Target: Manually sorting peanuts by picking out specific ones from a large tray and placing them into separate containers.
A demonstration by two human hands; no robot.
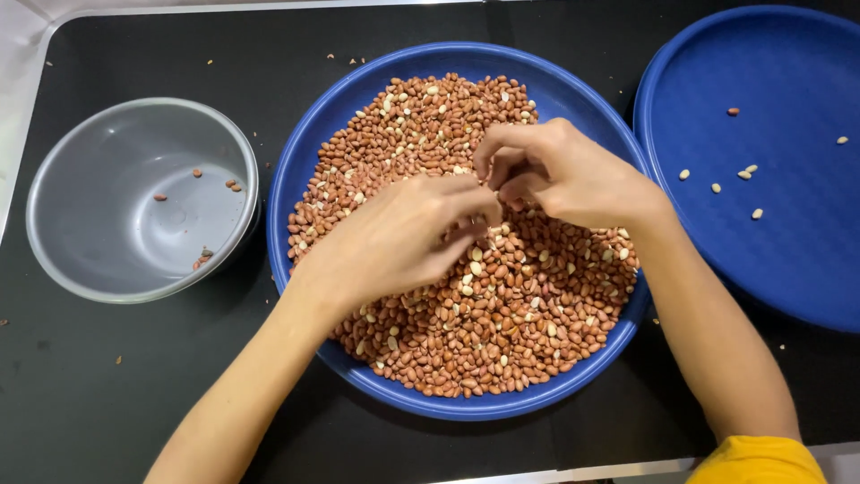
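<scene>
Black matting (107, 394) covers the worktop, with crumbs and bits of skin scattered over it. Largest on it is a round blue plastic tray (309, 152) heaped with red-brown peanuts (502, 323), some pale and skinless. A second blue plastic tray (788, 224) to the right holds only a few pale kernels (717, 187). A grey plastic bowl (54, 224) to the left has a few reddish bits inside.

Both hands meet above the heap's middle. The left hand (394, 237) has its fingers curled toward the right hand (560, 170), whose fingertips are pinched nearly closed; whatever they hold is too small to make out, likely a single nut.

The pile rises close to the tray's rim at the near edge, so a careless sweep of either wrist could push nuts onto the matting. A nut pinched this lightly could also slip back into the heap and be lost.
</scene>
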